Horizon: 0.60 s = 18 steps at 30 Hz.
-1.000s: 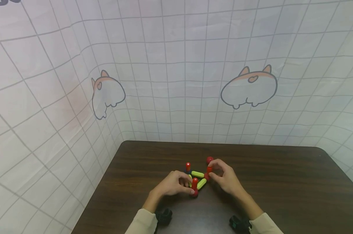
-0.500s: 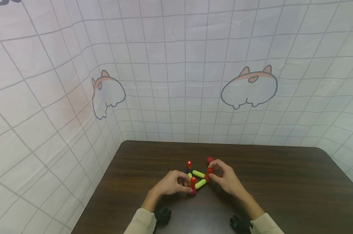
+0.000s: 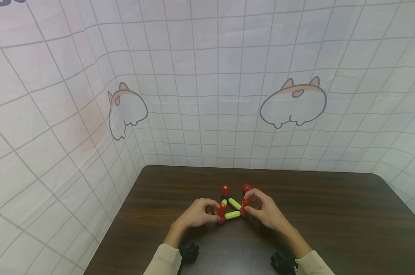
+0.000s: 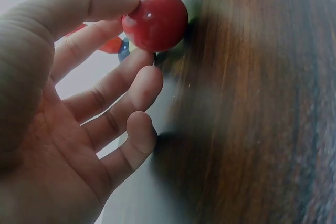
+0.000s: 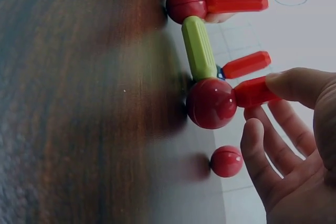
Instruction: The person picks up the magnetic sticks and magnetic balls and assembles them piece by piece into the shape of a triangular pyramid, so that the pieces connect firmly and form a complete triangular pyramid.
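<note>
A triangle of yellow-green magnetic rods [image 3: 233,215] lies on the table, joined at its corners by balls. Upright red rods rise from those corners. My left hand [image 3: 201,213] pinches the near-left red ball [image 4: 156,20] between thumb and fingers, beside its red rod [image 3: 222,210]. With thumb and fingertips, my right hand [image 3: 268,211] holds the red rod [image 5: 253,92] on the right-hand red ball [image 5: 211,103]. The far corner is a dark blue ball [image 3: 225,197] bearing another red rod [image 3: 225,190]; neither hand touches it.
A loose red ball [image 3: 246,188] sits just behind my right hand. Below the wrists are black wrist cameras [image 3: 189,252]. The dark wooden table [image 3: 331,214] ends at a white gridded cloth [image 3: 207,95] at the back and left.
My left hand has moved left and slightly away, carrying its red ball along. The triangle has turned clockwise about the right-hand ball, and the blue corner shifted right and back. My right hand is nearly still.
</note>
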Motion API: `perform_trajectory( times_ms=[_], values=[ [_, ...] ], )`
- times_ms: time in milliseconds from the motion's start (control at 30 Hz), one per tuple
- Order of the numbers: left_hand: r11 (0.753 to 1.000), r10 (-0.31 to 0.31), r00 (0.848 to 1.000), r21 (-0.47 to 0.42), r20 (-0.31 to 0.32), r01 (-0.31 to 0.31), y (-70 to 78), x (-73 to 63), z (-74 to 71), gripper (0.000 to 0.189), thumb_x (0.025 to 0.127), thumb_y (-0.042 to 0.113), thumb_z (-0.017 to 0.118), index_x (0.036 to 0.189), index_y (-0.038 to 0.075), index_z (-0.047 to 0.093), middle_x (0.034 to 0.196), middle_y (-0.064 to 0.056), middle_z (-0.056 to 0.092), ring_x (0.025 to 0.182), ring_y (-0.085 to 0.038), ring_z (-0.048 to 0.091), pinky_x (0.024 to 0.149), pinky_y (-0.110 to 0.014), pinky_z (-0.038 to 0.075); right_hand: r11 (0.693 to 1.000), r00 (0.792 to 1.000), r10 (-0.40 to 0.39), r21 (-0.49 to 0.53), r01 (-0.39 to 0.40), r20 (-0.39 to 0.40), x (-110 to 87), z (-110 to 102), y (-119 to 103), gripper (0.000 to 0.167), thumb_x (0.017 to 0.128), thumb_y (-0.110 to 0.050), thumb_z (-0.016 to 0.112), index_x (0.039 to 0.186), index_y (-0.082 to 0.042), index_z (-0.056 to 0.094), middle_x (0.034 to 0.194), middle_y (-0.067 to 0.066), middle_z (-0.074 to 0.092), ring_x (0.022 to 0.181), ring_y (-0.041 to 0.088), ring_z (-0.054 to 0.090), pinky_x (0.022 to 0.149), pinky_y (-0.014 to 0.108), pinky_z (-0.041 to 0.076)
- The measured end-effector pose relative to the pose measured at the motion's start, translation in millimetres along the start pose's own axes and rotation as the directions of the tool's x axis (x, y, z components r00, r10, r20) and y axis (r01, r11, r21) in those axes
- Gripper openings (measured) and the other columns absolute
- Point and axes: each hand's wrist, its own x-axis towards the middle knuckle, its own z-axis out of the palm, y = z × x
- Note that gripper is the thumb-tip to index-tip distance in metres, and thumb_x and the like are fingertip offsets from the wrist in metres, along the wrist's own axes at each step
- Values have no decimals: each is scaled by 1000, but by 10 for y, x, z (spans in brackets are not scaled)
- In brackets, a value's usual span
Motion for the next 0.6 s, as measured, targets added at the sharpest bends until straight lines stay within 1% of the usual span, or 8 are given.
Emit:
perform_trajectory(
  times_ms=[100, 233, 367, 600],
  values=[
    [1000, -1, 1000, 14, -22, 2, -13, 1, -11, 17, 89, 20, 79, 106, 18, 75, 95, 4, 73, 80, -8, 63, 67, -25, 52, 1000, 1000, 1, 0, -1, 13, 0, -4, -7, 30, 89, -6, 79, 109, -21, 62, 110, 4, 67, 100, 13, 62, 68, 29, 55],
    [999, 7, 998, 36, -59, -5, -27, 3, -12, 17, 91, 20, 76, 108, 20, 74, 100, 3, 72, 79, -8, 61, 67, -25, 51, 1000, 1000, 4, -3, -3, 28, -6, -10, -12, 29, 89, -7, 78, 110, -21, 62, 110, 3, 67, 101, 19, 62, 69, 29, 55],
    [999, 3, 995, 44, -95, 1, -29, 8, -3, 17, 92, 20, 75, 109, 20, 73, 102, 3, 72, 77, -9, 60, 67, -26, 50, 1000, 1000, -1, -2, 1, 31, -10, -9, -14, 29, 90, -7, 78, 110, -20, 62, 109, 3, 67, 102, 24, 62, 71, 28, 55],
    [999, -13, 994, 33, -111, 17, -7, 29, 20, 24, 90, 30, 80, 110, 20, 73, 101, 2, 72, 71, -9, 60, 62, -24, 49, 1000, 1000, -6, -4, 6, 14, 1, 9, -26, 29, 89, -7, 78, 109, -20, 62, 110, 4, 68, 104, 23, 67, 73, 27, 55]
  ],
)
